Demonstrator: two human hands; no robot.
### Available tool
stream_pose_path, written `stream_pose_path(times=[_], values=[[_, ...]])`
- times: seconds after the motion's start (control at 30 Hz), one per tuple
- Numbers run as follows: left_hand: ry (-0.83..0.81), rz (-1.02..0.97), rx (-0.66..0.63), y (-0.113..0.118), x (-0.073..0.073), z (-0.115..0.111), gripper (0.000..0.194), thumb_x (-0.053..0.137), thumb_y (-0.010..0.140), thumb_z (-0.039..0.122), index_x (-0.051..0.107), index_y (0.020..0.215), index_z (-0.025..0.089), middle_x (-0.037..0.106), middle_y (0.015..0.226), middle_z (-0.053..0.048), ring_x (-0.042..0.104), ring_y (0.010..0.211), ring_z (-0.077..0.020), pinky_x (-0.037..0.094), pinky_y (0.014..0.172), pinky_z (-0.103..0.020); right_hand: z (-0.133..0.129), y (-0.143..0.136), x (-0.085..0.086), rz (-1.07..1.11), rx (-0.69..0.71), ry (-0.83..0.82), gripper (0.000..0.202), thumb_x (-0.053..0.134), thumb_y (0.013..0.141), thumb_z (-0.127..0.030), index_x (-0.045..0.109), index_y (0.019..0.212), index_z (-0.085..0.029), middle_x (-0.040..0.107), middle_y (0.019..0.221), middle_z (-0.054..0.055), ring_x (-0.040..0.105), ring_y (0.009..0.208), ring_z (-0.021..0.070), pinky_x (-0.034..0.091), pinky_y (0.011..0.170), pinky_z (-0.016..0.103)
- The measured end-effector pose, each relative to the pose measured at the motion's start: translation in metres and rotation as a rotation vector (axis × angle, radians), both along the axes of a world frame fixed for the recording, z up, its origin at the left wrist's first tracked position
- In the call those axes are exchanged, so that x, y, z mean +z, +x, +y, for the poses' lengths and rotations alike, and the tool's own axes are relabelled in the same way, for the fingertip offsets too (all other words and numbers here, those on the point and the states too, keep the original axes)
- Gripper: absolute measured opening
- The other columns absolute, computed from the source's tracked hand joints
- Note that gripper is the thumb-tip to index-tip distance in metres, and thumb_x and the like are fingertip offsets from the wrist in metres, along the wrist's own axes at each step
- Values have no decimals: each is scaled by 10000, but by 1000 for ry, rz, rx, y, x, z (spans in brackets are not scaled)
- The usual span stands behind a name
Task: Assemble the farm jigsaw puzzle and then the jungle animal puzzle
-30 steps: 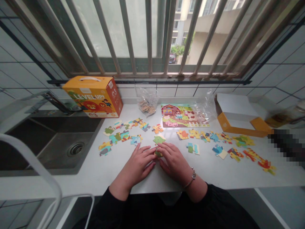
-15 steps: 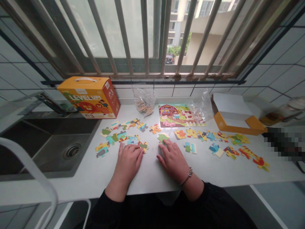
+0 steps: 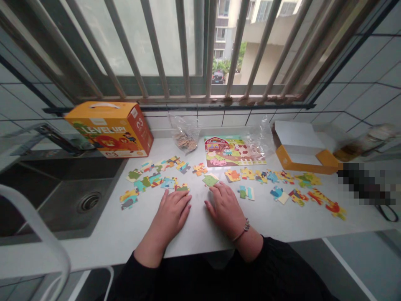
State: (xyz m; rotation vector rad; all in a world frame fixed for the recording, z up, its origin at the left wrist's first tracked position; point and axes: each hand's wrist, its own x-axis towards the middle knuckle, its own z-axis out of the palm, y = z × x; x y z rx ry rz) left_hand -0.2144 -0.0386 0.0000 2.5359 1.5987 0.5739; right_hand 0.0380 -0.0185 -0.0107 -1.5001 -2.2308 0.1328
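My right hand (image 3: 227,207) lies palm down on the white counter, its fingers stretched forward. Its fingertips are at the lower edge of a mostly green jigsaw puzzle piece (image 3: 210,180). Also palm down, my left hand (image 3: 172,211) has its fingers extended at the near edge of the left group of puzzle pieces. They partly cover a piece with green and yellow parts (image 3: 181,187). An orange and yellow piece (image 3: 199,169) lies just beyond, between the hands. To the right of my right hand is a green and blue piece (image 3: 246,192).
A farm picture board (image 3: 234,152) lies behind the pieces, partly under a clear plastic bag (image 3: 261,140). Another bag (image 3: 185,140) holds brown pieces. An orange box (image 3: 109,129) stands beside the sink (image 3: 108,213); an open box (image 3: 305,161) sits at right.
The view has shifted slightly, so the counter and objects appear further left. The green piece by my right hand has turned a little, and more of it shows. Both hands stay low on the counter.
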Motion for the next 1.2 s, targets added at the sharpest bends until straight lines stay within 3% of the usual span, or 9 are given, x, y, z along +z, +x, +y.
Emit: stream_pose_path(times=[0.17,0.3,0.37,0.47,0.57,0.67,0.9,1.2], values=[[43,30,84,-2,-10,2,379,535,1113,315,713,1432,215,688,1561,-169,630,1442,-391,341,1304,-755,0,0,-5,-26,-101,-41,479,627,1081,-368,631,1498,-134,564,1666,245,438,1620,434,403,1306,638],[57,12,66,-2,-3,3,343,528,1114,327,738,1357,209,720,1495,-168,657,1389,-373,434,1241,-647,0,0,1,-42,-107,-107,484,603,1097,-385,637,1511,-137,555,1684,234,421,1635,433,357,1331,650],[67,-9,84,-2,4,3,317,530,1117,353,757,1287,213,758,1400,-158,688,1300,-354,509,1121,-550,0,-1,5,-51,-110,-144,489,608,1096,-392,644,1509,-135,541,1697,231,413,1639,433,337,1342,650],[33,-39,104,-2,13,3,326,493,1131,395,765,1119,216,803,1153,-129,724,1098,-313,522,963,-443,0,-1,10,-56,-110,-187,515,607,1097,-405,631,1533,-131,530,1708,229,421,1632,426,321,1350,645],[-115,5,101,1,16,3,404,438,1140,438,697,912,228,773,888,-82,716,861,-263,478,808,-373,1,-1,12,-68,-99,-205,535,587,1105,-425,621,1556,-138,527,1710,231,445,1615,419,319,1349,644],[-235,126,161,6,19,3,439,426,1125,494,625,823,245,726,768,-54,678,734,-250,365,681,-354,1,1,13,-84,-87,-214,563,556,1117,-451,603,1590,-148,502,1736,224,417,1640,410,295,1362,634],[-308,173,220,11,26,5,453,384,1095,541,573,800,254,697,749,-49,652,722,-243,291,660,-334,-12,11,10,-123,7,-266,765,541,1115,-593,403,1765,-216,218,1879,193,204,1747,409,168,1383,696],[-322,174,244,10,28,6,466,366,1084,581,563,807,262,697,762,-45,645,733,-246,294,661,-329,-28,24,13,-71,34,-257,693,533,1125,-568,467,1728,-233,293,1867,153,245,1739,352,171,1406,621]])
